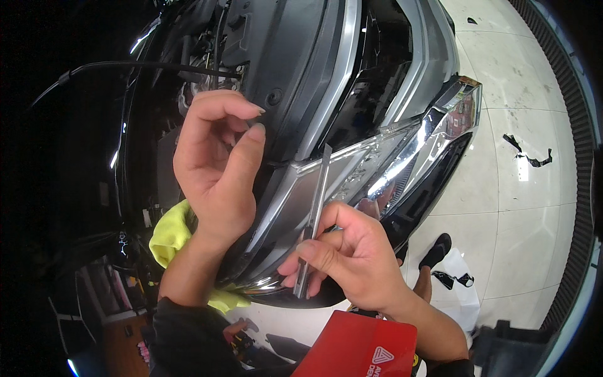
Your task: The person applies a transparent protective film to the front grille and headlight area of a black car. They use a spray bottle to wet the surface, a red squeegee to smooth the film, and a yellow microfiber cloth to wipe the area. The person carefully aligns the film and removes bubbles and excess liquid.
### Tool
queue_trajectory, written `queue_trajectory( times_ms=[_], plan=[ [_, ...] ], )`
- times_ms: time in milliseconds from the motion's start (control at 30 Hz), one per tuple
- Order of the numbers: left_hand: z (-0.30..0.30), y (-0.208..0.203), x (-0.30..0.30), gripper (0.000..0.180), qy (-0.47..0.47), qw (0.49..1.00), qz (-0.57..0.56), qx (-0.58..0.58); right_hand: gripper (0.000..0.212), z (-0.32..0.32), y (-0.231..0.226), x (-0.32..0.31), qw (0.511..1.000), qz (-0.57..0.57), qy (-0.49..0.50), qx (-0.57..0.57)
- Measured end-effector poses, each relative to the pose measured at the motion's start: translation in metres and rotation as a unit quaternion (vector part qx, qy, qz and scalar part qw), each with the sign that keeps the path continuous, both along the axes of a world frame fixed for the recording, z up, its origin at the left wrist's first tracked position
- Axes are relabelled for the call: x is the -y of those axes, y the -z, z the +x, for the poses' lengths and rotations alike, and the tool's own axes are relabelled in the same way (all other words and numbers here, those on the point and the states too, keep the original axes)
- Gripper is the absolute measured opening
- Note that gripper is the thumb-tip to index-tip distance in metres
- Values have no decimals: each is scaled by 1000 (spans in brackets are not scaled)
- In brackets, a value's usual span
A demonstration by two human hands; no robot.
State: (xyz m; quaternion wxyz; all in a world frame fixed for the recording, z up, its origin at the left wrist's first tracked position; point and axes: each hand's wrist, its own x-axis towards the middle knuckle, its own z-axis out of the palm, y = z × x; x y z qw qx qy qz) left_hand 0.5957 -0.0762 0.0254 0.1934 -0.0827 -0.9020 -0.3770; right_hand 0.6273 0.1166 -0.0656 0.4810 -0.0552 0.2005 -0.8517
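Note:
My right hand (358,261) grips a slim snap-off utility knife (319,198) between thumb and fingers. Its long, narrow metal blade points up and away over the corner of a clear headlight (370,166). To the left, my left hand (217,163) is raised over the front of a car with its fingers curled. A small gap shows between its thumb tip and index fingertip, and I see nothing held there. A yellow-green cloth (173,235) lies on the car beside my left wrist.
The engine bay cover (282,56) and silver grille trim (342,63) stretch ahead. A red card (355,345) juts up at the bottom. Black film scraps (527,154) lie on the tiled floor (465,232). Another person's shoe and leg (434,251) show at the right.

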Motion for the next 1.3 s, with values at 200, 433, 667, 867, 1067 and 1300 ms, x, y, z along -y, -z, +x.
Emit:
queue_trajectory(
  times_ms=[200, 433, 667, 867, 1067, 1300],
  plan=[
    [0, 0, 2, 22, 12, 1000, 0, 1, 20, -1, -5, 1, 999, -27, -15, 39],
    [-1, 0, 2, 21, 7, 1000, -5, 10, 20, -3, -6, 0, 999, -27, -24, 37],
    [-2, -1, 3, 21, 13, 1000, -5, 12, 19, -8, -5, 1, 999, -26, -33, 5],
    [-3, -1, 4, 21, 20, 1000, -14, 3, 20, -6, -6, 2, 999, -22, -43, 9],
    [-2, 1, 4, 20, 16, 1000, -22, 2, 21, -3, -7, 3, 998, -26, -32, 55],
    [0, 1, 1, 20, 5, 1000, -7, 6, 21, -7, -5, 0, 998, -33, -46, 33]
  ],
)
